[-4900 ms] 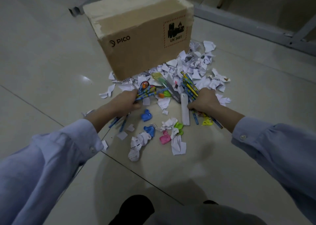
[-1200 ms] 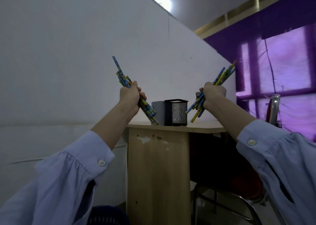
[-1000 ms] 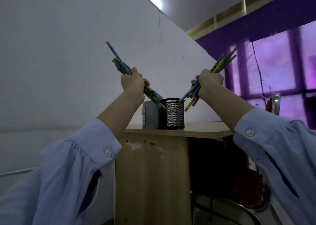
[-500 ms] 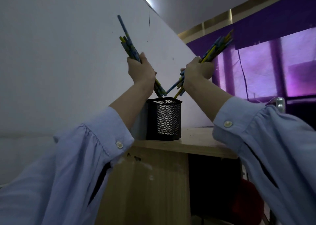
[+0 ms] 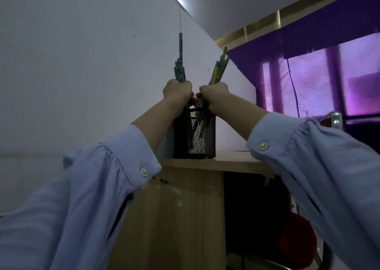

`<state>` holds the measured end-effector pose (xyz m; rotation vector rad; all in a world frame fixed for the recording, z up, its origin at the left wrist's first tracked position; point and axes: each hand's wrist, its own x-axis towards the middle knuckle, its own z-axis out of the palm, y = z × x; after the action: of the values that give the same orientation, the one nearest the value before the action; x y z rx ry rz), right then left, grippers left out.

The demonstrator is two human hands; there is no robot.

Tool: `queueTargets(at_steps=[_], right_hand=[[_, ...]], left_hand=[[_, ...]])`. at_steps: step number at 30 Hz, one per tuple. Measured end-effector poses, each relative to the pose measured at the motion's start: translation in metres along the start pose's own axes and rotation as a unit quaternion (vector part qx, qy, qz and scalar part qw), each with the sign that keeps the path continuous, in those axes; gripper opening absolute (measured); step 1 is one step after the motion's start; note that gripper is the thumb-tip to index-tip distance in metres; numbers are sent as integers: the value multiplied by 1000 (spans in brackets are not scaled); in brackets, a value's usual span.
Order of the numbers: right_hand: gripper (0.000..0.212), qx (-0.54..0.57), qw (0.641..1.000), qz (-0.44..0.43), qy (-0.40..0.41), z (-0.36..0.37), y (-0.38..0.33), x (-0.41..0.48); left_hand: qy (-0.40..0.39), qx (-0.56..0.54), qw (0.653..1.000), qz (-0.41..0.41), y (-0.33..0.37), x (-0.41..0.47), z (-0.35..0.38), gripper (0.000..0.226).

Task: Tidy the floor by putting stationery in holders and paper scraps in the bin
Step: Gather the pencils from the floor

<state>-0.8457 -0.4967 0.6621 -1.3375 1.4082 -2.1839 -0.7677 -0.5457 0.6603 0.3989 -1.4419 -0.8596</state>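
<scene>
The left hand (image 5: 177,91) grips the left bundle (image 5: 180,68) of pencils upright and the right hand (image 5: 214,94) grips the right bundle (image 5: 219,68), fingers (image 5: 187,86) clenched. Their lower ends are inside the holder (image 5: 202,134) on the surface (image 5: 232,159). I would lower them to the bottom, then loosen one hand at a time, so the holder does not tip.

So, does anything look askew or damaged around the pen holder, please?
One pencil in the left hand sticks up far above the rest; the side of the wooden desk shows scuffs near its top.
</scene>
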Motion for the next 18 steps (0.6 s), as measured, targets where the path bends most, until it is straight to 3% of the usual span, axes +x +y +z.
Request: queueTargets(at_steps=[6, 10, 13, 16, 18], right_hand=[[3, 40, 999, 7, -23, 1, 1, -2], [10, 22, 999, 7, -27, -3, 1, -3], [34, 25, 1000, 6, -17, -4, -2, -7], [82, 27, 1000, 5, 9, -1, -2, -7], [97, 34, 999, 8, 26, 0, 3, 3]], left_hand=[[-15, -18, 999, -32, 2, -3, -3, 17], [-1, -7, 1000, -17, 2, -6, -2, 25], [10, -36, 999, -10, 4, -8, -1, 34], [41, -21, 999, 16, 4, -10, 0, 62], [50, -25, 998, 33, 4, -13, 0, 65]])
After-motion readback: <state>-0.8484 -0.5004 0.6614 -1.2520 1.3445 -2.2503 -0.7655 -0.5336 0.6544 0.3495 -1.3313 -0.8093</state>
